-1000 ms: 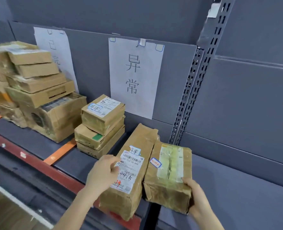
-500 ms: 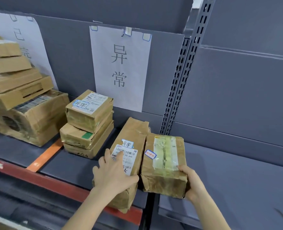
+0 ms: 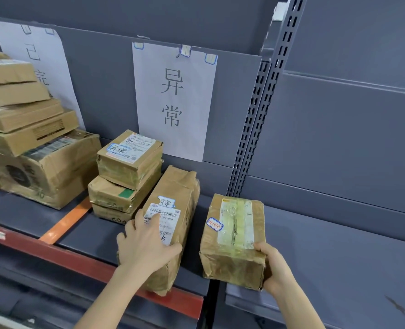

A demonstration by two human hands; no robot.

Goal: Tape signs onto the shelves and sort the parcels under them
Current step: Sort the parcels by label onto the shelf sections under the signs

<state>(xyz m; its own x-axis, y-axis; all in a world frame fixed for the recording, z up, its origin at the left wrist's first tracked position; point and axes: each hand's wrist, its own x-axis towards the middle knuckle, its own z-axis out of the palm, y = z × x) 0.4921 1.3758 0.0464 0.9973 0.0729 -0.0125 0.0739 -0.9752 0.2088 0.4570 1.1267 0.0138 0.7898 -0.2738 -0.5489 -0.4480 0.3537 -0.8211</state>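
A white paper sign (image 3: 173, 100) with two large characters is taped to the grey back panel. Below it a long brown parcel (image 3: 175, 193) with a barcode label lies on the shelf, its near end over the red front beam. My left hand (image 3: 147, 243) rests flat on top of this parcel with spread fingers. To its right, with a gap between them, stands a shorter brown parcel (image 3: 232, 236) wrapped in clear tape. My right hand (image 3: 275, 269) grips that parcel at its near right corner.
Three small parcels (image 3: 125, 176) are stacked left of the long one. A pile of larger boxes (image 3: 30, 143) fills the far left, partly covering a second sign (image 3: 38, 58). A perforated upright (image 3: 256, 129) divides the shelves. The red beam (image 3: 78, 260) edges the left shelf.
The taped parcel in my right hand has moved right, opening a gap to the long parcel. My left hand has slid from the long parcel's side onto its top.
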